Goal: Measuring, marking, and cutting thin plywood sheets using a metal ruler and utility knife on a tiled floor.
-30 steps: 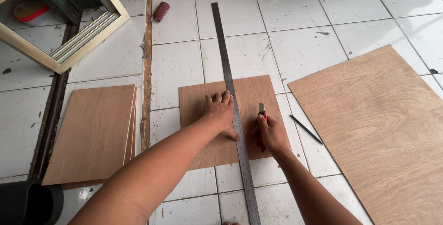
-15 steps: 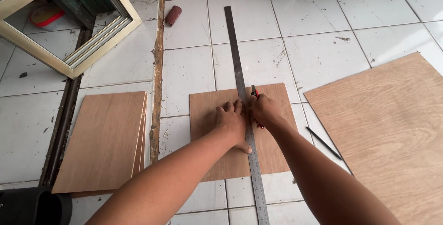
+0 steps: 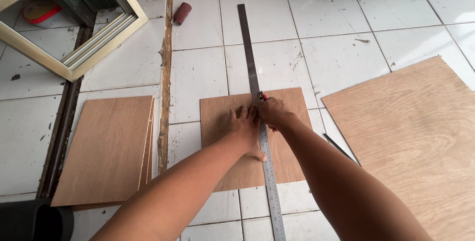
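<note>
Plywood piece point(image 3: 232, 157): lies flat on the tiled floor point(image 3: 198, 73), under both hands.
Steel ruler point(image 3: 251, 68): laid lengthwise across the piece.
Left hand point(image 3: 245, 130): fingers spread flat, pressing the ruler down.
Right hand point(image 3: 273, 113): fingers closed around a red-handled cutter point(image 3: 262, 96) at the ruler's edge.

**Ruler, plywood piece and cutter on tiled floor**

Plywood piece point(image 3: 232, 157): small, brown, roughly rectangular, lying flat on white tiles. Steel ruler point(image 3: 250, 53): long, narrow, grey, laid flat across the piece from far edge to near edge, overhanging both ends, tilted slightly off the tile lines. Cutter point(image 3: 262, 95): red-tipped, mostly hidden, at the ruler's right edge near the piece's far edge.
</note>
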